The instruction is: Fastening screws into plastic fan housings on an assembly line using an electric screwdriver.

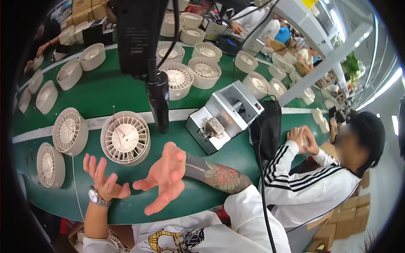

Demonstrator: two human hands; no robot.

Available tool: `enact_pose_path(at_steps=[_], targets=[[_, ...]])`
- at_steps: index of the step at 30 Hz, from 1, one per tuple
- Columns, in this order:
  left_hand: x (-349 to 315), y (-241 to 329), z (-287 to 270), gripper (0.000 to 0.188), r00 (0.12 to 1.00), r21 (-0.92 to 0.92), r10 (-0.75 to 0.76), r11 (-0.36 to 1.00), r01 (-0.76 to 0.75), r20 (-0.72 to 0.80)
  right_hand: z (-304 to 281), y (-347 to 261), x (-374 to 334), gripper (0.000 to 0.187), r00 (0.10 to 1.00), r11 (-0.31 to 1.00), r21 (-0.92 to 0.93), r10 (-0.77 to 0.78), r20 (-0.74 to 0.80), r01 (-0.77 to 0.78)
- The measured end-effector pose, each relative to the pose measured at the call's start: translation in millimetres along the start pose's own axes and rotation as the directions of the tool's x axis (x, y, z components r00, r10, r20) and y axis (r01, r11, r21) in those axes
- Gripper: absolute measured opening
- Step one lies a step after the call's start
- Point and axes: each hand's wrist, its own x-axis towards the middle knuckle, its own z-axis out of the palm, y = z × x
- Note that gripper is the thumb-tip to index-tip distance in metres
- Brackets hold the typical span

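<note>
My left hand point(104, 180), with a metal watch at its wrist, is raised over the green work table, fingers spread and holding nothing. To its right my right hand point(165, 179) hovers palm up, fingers apart, also bare. Just beyond them stands a round white plastic fan housing point(125, 142) with a slotted face and thin wires sticking up from its middle. Two similar housings, one farther back point(70, 131) and one nearer point(51, 165), sit to its left. A black electric screwdriver point(159, 105) hangs above the table, apart from both hands.
Right of the screwdriver stands a grey screw feeder point(225, 114), beside a black bag point(266, 130) and a hanging black cable. Several white housings point(204, 72) rest on the green surface behind a pale rail. A co-worker point(312, 181) in a white jacket sits close on my right.
</note>
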Motion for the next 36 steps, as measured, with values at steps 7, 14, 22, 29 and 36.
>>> enact_pose_path(at_steps=[7, 14, 22, 29, 36], targets=[[-1, 2, 2, 0.060, 0.999, 0.054, -0.033, 0.998, 0.031, 0.043, -36, 16, 30, 0.059, 0.934, 0.963, 0.197, 0.106, 0.342, -0.182], [7, -4, -6, 0.060, 0.994, 0.084, -0.053, 0.995, 0.045, 0.094, -21, 28, 61, 0.069, 0.638, 0.682, 0.292, 0.731, -0.241, -0.671], [10, -3, 4, 0.064, 0.987, -0.007, -0.097, 0.995, 0.099, 0.129, -36, 26, 70, 0.076, 0.659, 0.615, 0.501, 0.744, -0.112, -0.609], [9, -4, 6, 0.066, 0.983, -0.027, -0.121, 0.992, 0.126, 0.141, -31, 26, 61, 0.076, 0.671, 0.643, 0.431, 0.733, -0.109, -0.633], [13, -5, 5, 0.067, 0.979, -0.043, -0.125, 0.990, 0.133, 0.164, -33, 25, 54, 0.071, 0.705, 0.674, 0.398, 0.704, -0.088, -0.623]])
